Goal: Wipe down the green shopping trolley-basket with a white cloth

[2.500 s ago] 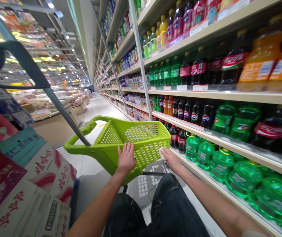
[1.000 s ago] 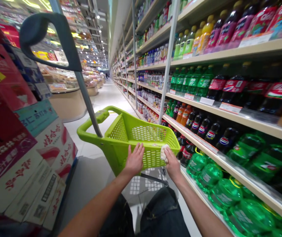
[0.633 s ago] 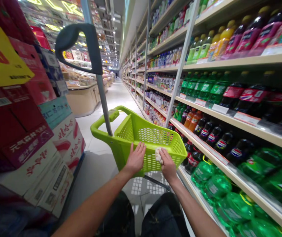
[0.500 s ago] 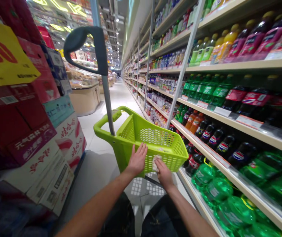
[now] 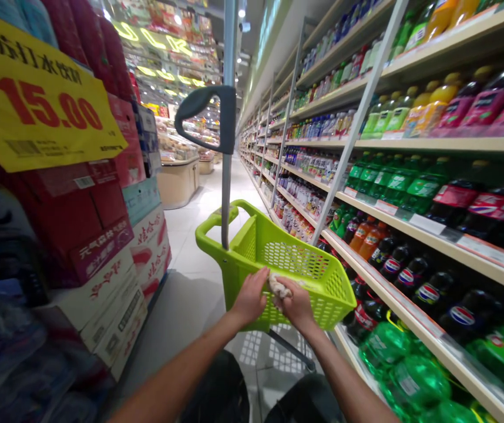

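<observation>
A lime-green rolling shopping basket (image 5: 238,276) with perforated walls stands tilted in front of my knees. My left hand (image 5: 251,298) is at its near rim, fingers over the edge and thumb on the outer side. Just to the right, my right hand (image 5: 296,304) grips a crumpled whitish cloth (image 5: 279,288) against the same rim, partly inside the basket. The cloth's lower part hangs by the outer wall, close to my left thumb. From the basket's left end rises a metal pole with a dark grey handle (image 5: 228,120).
Shelves of drink bottles (image 5: 428,176) line the right side, with large green bottles (image 5: 415,376) at the bottom. Stacked drink cartons (image 5: 102,282) and a yellow price sign (image 5: 44,94) stand on the left. A tiled aisle (image 5: 212,185) runs ahead between them.
My left hand has gone from lying flat on the basket's side to curling at its rim. My right hand has raised the cloth to the rim, nearer my left. The view has shifted left.
</observation>
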`<state>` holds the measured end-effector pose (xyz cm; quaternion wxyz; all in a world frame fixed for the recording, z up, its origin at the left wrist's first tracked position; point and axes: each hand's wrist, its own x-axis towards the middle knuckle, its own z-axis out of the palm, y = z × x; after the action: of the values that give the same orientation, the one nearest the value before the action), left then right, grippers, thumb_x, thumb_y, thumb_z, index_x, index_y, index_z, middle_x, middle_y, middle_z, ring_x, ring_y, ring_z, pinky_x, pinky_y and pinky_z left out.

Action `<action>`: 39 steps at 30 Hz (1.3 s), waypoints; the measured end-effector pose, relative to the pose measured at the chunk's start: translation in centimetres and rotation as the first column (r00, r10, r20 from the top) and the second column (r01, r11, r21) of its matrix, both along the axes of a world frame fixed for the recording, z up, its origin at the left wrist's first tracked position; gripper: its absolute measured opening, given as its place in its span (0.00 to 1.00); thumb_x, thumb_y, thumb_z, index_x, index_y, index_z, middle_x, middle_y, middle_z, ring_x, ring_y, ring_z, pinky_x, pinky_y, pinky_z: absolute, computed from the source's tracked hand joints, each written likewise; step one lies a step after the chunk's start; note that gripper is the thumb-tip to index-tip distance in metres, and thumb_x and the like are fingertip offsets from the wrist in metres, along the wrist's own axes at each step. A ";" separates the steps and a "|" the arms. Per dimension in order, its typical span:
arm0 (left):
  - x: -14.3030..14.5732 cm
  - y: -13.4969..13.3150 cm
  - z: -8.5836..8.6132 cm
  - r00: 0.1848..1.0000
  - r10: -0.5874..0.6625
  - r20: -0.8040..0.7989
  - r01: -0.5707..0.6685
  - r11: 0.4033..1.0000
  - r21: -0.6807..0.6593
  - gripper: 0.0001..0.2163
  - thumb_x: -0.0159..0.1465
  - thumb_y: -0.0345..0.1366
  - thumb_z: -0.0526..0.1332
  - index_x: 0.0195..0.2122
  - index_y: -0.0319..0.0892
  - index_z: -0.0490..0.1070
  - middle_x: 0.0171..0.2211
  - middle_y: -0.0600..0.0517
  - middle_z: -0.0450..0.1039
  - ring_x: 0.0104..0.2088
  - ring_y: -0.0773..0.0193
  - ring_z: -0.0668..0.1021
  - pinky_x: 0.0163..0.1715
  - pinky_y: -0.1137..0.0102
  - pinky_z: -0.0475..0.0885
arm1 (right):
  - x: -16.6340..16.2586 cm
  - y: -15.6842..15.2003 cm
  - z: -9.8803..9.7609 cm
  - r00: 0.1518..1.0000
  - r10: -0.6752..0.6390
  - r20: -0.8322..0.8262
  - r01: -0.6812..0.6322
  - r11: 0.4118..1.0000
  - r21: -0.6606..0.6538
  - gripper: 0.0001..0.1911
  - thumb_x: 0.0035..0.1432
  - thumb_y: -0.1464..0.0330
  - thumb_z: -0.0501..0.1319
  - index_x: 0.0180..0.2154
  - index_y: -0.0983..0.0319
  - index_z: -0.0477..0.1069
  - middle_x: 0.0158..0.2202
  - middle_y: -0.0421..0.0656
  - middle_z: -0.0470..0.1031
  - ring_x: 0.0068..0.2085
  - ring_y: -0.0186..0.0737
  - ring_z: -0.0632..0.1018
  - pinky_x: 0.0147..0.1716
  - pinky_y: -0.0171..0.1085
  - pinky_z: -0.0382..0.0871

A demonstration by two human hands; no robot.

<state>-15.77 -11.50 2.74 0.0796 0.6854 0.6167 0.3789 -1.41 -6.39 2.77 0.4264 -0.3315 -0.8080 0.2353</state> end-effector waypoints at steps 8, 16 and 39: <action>0.4 -1.0 1.3 0.501 0.103 0.860 0.072 0.985 -0.160 0.10 0.43 0.28 0.58 0.28 0.38 0.71 0.25 0.54 0.74 0.27 0.65 0.73 0.30 0.71 0.67 | -1.7 -0.8 4.4 0.992 -0.032 -0.120 -0.013 0.937 -0.350 0.24 0.41 0.74 0.50 0.43 0.62 0.70 0.39 0.43 0.76 0.38 0.39 0.76 0.42 0.38 0.69; -0.5 -2.1 2.9 0.062 0.129 0.990 -0.007 0.992 -0.129 0.12 0.39 0.26 0.55 0.27 0.38 0.70 0.21 0.55 0.71 0.22 0.70 0.70 0.26 0.75 0.64 | -6.0 -3.9 1.7 0.987 0.042 0.152 -0.076 0.971 0.225 0.28 0.46 0.75 0.53 0.52 0.63 0.62 0.59 0.50 0.54 0.59 0.48 0.57 0.55 0.47 0.55; -5.3 -0.4 3.8 0.823 0.297 -0.485 -0.268 0.955 0.130 0.24 0.53 0.28 0.49 0.53 0.35 0.60 0.57 0.43 0.59 0.59 0.51 0.56 0.56 0.47 0.43 | -1.6 2.8 -0.6 0.832 -0.312 0.459 0.296 0.949 0.108 0.25 0.53 0.83 0.46 0.51 0.64 0.64 0.57 0.51 0.59 0.60 0.48 0.55 0.55 0.53 0.49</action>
<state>-21.12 -11.86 6.53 -0.1586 0.6628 0.6999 0.2136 -2.99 -3.56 2.20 0.2549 -0.4958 -0.8277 0.0642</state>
